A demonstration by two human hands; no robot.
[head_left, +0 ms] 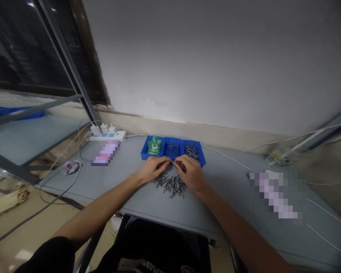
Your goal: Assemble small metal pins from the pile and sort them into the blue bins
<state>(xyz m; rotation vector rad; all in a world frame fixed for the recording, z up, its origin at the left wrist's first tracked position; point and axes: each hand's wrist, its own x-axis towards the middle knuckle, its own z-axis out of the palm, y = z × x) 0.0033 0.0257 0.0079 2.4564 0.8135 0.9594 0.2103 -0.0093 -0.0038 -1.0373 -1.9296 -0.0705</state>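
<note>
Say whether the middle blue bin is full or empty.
Neither: the middle blue bin is partly filled. Slim metal pieces lie scattered in it, with blue showing between them.

Looking like a workshop: showing a grey table (pixel 227 189) with a heap of small metal parts (pixel 172 185), blue bins (pixel 145 156) on its far side, some holding more, a power strip (pixel 119 136) at far left, and a metal-framed table (pixel 48 131) further left.

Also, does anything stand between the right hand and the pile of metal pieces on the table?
Nothing visible: the pile lies on the table, close beside the right hand; the blue trays stand beyond the pile.
</note>
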